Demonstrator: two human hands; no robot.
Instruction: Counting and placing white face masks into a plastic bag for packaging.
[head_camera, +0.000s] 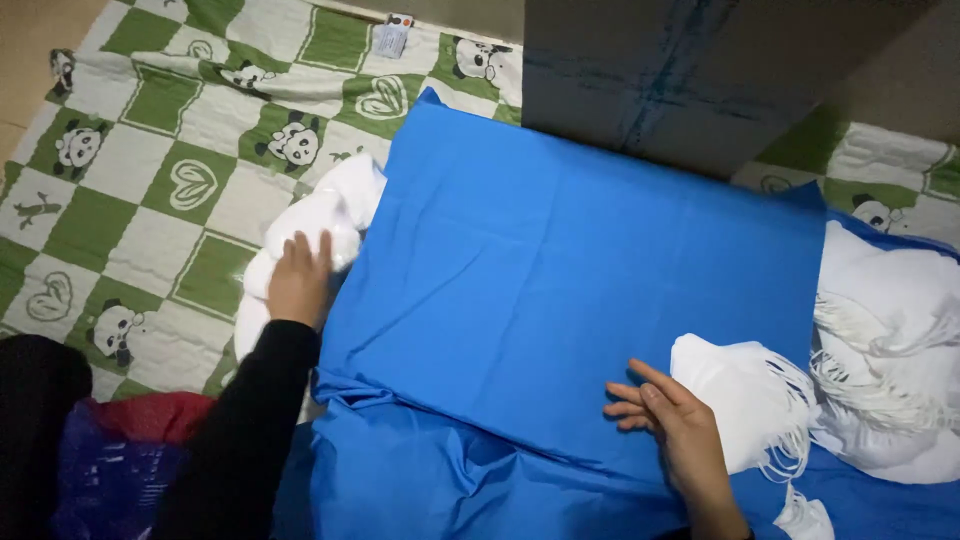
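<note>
Cloth fills most of the head view: a wide blue sheet (590, 290) lies flat in the middle, laid over a green and white checked blanket (150, 170) printed with pandas and hearts. We see the blanket spread out past the sheet's left edge and again at its far right corner. The sheet's near edge is bunched into folds.

Our left hand (298, 278), in a black sleeve (245, 430), reaches to the left edge of the blue sheet. It lies palm down on a pile of white masks (320, 225) there, fingers spread and touching the top of the pile; we cannot tell whether it grips any of them.

Our right hand (672, 425) rests near the sheet's near right corner, fingers stretched out flat and released on the blue cloth, holding nothing. Just beside it, touching the fingertips or nearly so, sits a stack of white masks (740, 400) with thin ear loops fanning out to the right. A larger heap of white masks (890, 340) lies farther right, along the sheet's right edge, its loops tangled toward the stack.

A grey cardboard box (690, 70) stands at the sheet's far edge, covering part of the blanket. At the near left corner we see a dark blue bag (110, 480) with something red (150, 415) on top of it.
</note>
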